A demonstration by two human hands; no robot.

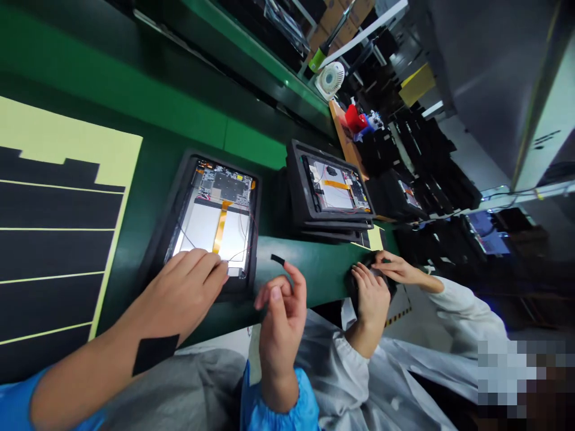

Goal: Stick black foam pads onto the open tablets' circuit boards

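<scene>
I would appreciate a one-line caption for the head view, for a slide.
Left hand rests on an opened tablet in a black holder; right hand holds a small black strip.

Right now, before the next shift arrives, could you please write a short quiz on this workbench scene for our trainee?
1. True or false: the left hand touches the open tablet.
2. Multiple choice: what is at the right hand's index fingertip?
A) a screw
B) a small black strip
C) a desk fan
3. Short answer: what colour is the ribbon cable lying across the open tablet?

Key: 1. True; 2. B; 3. Yellow.
</scene>
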